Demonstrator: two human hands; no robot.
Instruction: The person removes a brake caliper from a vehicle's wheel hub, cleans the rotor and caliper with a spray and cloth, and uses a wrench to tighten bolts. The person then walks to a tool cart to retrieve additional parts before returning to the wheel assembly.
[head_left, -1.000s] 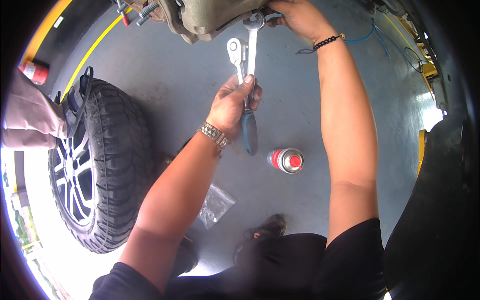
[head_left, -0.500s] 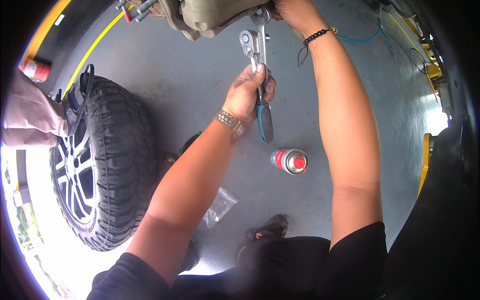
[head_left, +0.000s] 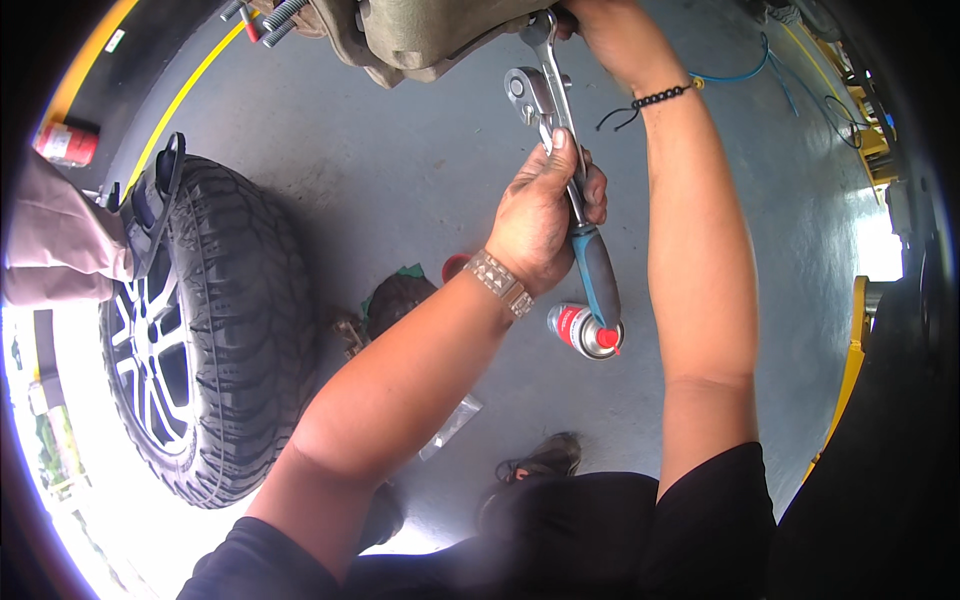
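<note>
My left hand (head_left: 545,210) is closed around a ratchet (head_left: 526,92) and a metal wrench (head_left: 562,85), held side by side. A blue and grey handle (head_left: 597,275) sticks out below the fist. The wrench's upper end reaches the lower edge of a large cast metal part (head_left: 430,40) at the top. Beside that end is my right hand (head_left: 615,40), raised against the part's right side. Its fingers are mostly hidden behind the part and the frame's edge, so what they grip does not show.
An upright tyre on a wheel (head_left: 245,320) stands at left, next to a person's sleeve or trouser leg (head_left: 65,225). A spray can (head_left: 590,330) with a red nozzle, a plastic bag (head_left: 452,425) and dark items (head_left: 400,305) lie on the grey floor. Threaded studs (head_left: 285,20) project at the upper left.
My left hand has moved right with the ratchet and wrench, whose handle now tilts over the spray can. My right hand has shifted slightly right. The cast part appears a little lower.
</note>
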